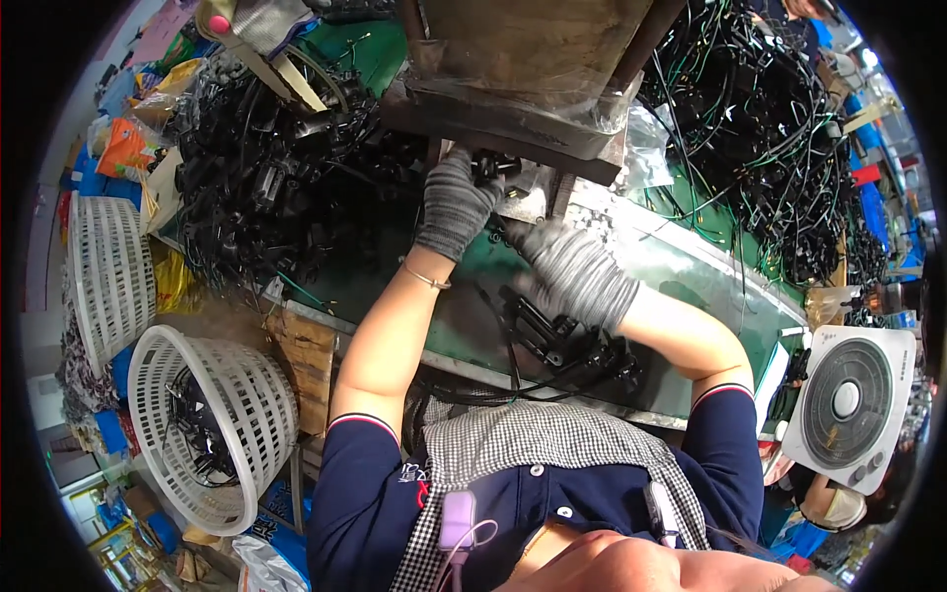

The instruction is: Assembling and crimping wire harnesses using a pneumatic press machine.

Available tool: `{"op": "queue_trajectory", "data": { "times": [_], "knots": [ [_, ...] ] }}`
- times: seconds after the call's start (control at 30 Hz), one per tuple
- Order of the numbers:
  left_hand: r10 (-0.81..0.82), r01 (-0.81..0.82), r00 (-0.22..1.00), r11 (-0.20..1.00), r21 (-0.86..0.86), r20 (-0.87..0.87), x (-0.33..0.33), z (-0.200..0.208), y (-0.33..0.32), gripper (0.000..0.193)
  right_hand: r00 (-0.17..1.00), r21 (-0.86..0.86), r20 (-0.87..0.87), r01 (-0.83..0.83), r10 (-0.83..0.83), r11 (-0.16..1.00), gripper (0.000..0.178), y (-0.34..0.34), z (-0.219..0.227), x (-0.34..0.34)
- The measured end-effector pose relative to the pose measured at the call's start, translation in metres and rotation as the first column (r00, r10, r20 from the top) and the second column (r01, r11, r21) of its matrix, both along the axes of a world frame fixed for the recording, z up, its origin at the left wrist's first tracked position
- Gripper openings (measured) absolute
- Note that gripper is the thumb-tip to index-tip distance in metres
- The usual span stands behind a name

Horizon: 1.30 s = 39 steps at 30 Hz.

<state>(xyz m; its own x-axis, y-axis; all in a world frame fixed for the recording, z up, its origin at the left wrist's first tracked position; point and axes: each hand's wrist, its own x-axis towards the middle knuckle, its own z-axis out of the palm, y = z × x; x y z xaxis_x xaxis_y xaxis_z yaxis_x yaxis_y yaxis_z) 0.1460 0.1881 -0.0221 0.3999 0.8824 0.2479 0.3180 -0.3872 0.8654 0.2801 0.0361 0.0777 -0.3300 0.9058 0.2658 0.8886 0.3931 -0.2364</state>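
My left hand [457, 205], in a grey knitted glove, reaches under the edge of a heavy dark metal machine block [503, 123]. Its fingers are closed at a small black part [493, 168], whose exact kind I cannot make out. Close by on the right, my right hand [572, 268] wears the same sort of glove, its fingers pointing toward the left hand and smeared by motion. Whether it holds anything is hidden. Just below it, several black plastic parts with cables [557, 340] lie on the green bench top [459, 316].
Tangled black parts [266, 187] are heaped on the left, and black cables with green wires [760, 148] on the right. A white basket [252, 385] holding black parts stands lower left, another basket [113, 276] beyond it. A white fan [848, 405] stands at the right.
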Motion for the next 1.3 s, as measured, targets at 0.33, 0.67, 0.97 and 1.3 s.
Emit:
{"op": "queue_trajectory", "data": {
  "times": [0.33,0.67,0.97,1.3],
  "knots": [
    [0.104,-0.096,0.994,0.973,0.210,-0.031,0.013,-0.018,0.018,0.037,0.828,-0.506,-0.089,-0.517,0.554,0.690,0.046,-0.043,-0.048,-0.007],
    [0.171,-0.125,0.964,0.967,0.222,-0.204,0.013,0.015,-0.002,0.037,0.825,-0.498,0.002,-0.489,0.565,0.716,0.043,-0.048,-0.046,-0.010],
    [0.166,-0.103,0.964,0.954,0.281,-0.209,0.016,-0.005,0.008,0.035,0.814,-0.414,0.010,-0.526,0.581,0.743,0.043,-0.053,-0.055,-0.010],
    [0.166,-0.106,0.965,0.956,0.274,-0.203,0.013,0.020,-0.006,0.034,0.738,-0.420,0.072,-0.588,0.671,0.692,0.039,-0.055,-0.046,-0.006]
  ]
}}
